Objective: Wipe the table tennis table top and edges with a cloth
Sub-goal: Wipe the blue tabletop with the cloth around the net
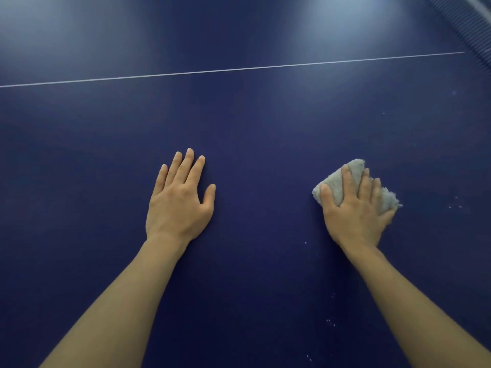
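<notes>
The dark blue table tennis table top point(252, 123) fills the view. My right hand point(358, 211) presses a folded pale grey cloth point(336, 181) flat onto the top at the right, fingers spread over it and thumb at its left edge. My left hand point(180, 197) rests palm down on the bare surface to the left, fingers straight and holding nothing.
A thin white line point(239, 69) crosses the top ahead of both hands. The net point(467, 27) shows at the far upper right corner. Small white specks point(330, 322) dot the surface near my right forearm and to the right of the cloth.
</notes>
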